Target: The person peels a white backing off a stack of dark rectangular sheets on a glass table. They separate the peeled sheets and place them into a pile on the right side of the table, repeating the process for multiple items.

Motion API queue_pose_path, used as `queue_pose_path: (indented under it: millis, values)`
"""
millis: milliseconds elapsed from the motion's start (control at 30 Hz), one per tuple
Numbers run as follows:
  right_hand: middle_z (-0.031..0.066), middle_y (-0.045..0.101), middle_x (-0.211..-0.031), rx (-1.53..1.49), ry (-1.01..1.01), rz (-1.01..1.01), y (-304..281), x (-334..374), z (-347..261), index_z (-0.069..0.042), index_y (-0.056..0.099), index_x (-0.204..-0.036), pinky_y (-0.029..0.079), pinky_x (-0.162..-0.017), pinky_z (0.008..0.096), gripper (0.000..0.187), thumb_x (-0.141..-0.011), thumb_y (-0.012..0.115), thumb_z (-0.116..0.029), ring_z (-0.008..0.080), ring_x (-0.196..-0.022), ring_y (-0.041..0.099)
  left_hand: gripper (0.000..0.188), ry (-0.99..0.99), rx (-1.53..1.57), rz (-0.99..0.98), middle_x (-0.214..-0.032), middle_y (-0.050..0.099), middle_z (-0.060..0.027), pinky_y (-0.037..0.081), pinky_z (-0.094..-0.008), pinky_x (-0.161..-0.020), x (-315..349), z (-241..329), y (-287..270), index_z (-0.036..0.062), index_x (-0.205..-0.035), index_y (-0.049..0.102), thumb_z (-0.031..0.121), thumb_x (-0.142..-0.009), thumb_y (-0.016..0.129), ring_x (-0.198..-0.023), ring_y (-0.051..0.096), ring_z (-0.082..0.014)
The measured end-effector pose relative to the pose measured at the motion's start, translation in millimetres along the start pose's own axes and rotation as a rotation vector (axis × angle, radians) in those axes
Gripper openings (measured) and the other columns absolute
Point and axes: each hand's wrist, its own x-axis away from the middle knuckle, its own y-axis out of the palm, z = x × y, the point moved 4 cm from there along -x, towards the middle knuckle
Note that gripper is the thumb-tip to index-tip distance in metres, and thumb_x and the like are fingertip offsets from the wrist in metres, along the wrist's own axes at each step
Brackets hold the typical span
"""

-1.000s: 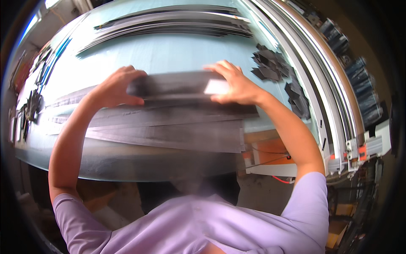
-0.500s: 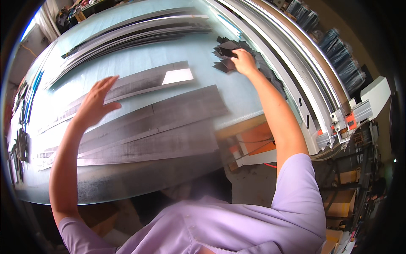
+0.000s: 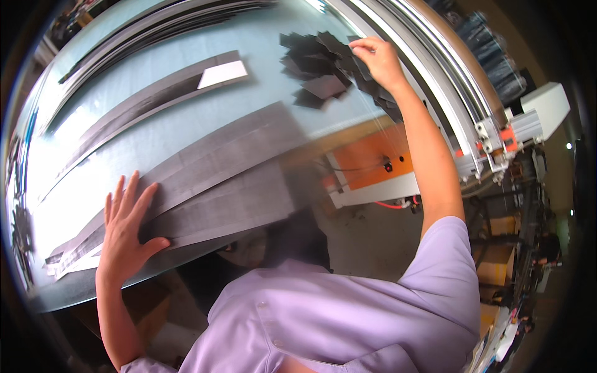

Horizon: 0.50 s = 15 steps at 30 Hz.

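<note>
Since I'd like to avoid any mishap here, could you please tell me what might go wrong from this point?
The grey strips lie near the front edge of the table, so the left hand spread there might push them off. The dark pieces are loosely heaped and could scatter near the right hand, which might also bump the nearby metal rail.

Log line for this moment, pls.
left hand: open, over nearest dark strips | right hand: at dark cut-piece pile, grip unclear | farther: dark strip, white patch at right end
</note>
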Motion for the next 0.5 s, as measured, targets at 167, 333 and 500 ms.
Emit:
queue_pose_path:
  millis: [167, 333, 500]
  values:
    - [0.0099, 0.079, -0.089, 0.131, 0.368, -0.099, -65.2, 34.8, 23.8, -0.002, 0.080, -0.103, 0.055, -0.078, 0.0311, 0.019, -0.092, 0.074, -0.016, 0.0181, -0.086, 0.074, 0.097, 0.086, 0.086, 0.269, -0.168, 0.038, -0.0120, 0.024, -0.0557, -0.128, 14.8, 25.4, 3.2, 0.0167, -0.154, 0.054, 0.031, -0.065, 0.090, -0.158, 0.026, -0.0392]
    - [0.0150, 0.079, -0.102, 0.303, 0.204, -0.084, -70.3, 97.4, 33.2, -0.001, 0.080, -0.106, 0.058, -0.087, 0.0363, 0.026, -0.085, 0.081, -0.017, 0.0284, -0.094, 0.076, 0.077, 0.249, 0.185, 0.344, -0.155, 0.054, -0.0131, 0.036, -0.0584, -0.120, 14.3, 84.2, 18.2, 0.0082, -0.141, 0.064, 0.025, -0.069, 0.088, -0.149, 0.041, -0.0424]
    - [0.0158, 0.078, -0.105, 0.356, 0.366, -0.092, -59.3, 112.0, 12.2, -0.003, 0.079, -0.110, 0.057, -0.090, 0.0396, 0.031, -0.084, 0.082, -0.020, 0.0329, -0.102, 0.074, 0.061, 0.258, 0.202, 0.412, -0.145, 0.061, -0.0141, 0.038, -0.0567, -0.117, 8.3, 100.1, 34.3, 0.0023, -0.132, 0.067, 0.030, -0.079, 0.082, -0.136, 0.052, -0.0423]
